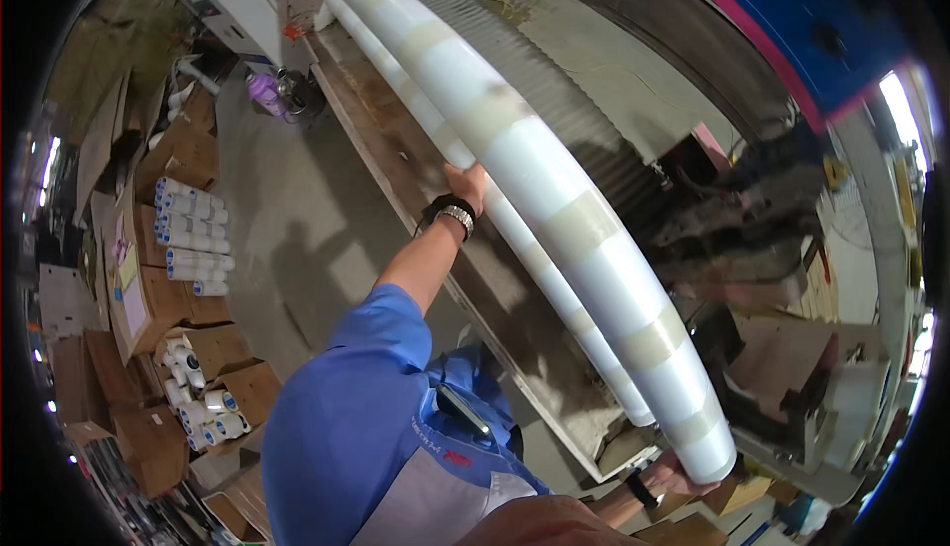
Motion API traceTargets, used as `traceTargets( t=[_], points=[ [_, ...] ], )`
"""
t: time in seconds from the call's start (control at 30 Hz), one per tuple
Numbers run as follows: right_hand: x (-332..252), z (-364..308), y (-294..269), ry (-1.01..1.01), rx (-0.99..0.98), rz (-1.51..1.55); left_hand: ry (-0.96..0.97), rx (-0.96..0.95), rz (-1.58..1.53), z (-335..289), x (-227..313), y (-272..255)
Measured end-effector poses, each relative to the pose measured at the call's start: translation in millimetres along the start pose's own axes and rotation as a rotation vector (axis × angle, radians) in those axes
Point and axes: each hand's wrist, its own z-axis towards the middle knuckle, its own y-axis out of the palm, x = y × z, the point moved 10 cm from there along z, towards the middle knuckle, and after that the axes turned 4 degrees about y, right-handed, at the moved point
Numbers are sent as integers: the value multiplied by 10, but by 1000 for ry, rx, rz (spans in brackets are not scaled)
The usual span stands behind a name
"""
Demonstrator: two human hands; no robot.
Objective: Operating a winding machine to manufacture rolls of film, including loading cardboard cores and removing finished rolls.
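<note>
A long, thick white pipe (554, 175) with beige-grey bands runs from the far left to the near right. My left hand (467, 186), wearing a metal watch, grips its near side about midway along, the fingers partly hidden by it. Beneath its near end, my right hand (681, 475) is curled around the pipe, with a black band on the wrist. A thinner white banded pipe (539, 264) lies alongside, crossing behind my left hand. Under both is a long wooden bench (391, 155) with a pale edge.
Grey corrugated sheeting (524, 56) lies beyond the pipes. On the left stand cardboard boxes (178, 165), stacked short white pipes (193, 239) and white fittings (213, 417). A purple bottle (265, 94) is near the bench's far end. Dark machinery (737, 239) occupies the right; a blue panel (802, 22) hangs above it.
</note>
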Motion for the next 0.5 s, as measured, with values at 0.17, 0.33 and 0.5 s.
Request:
traceTargets(
  t=[0.17,0.33,0.5],
  points=[
    [608,-301,492,53,-97,13,24,-131,-11,1310,196,38],
    [1239,-732,1148,-69,102,-37,-22,-187,71,2267,339,-60],
    [1790,-977,1570,-36,139,38,53,2,167,2680,259,-236]
  ],
)
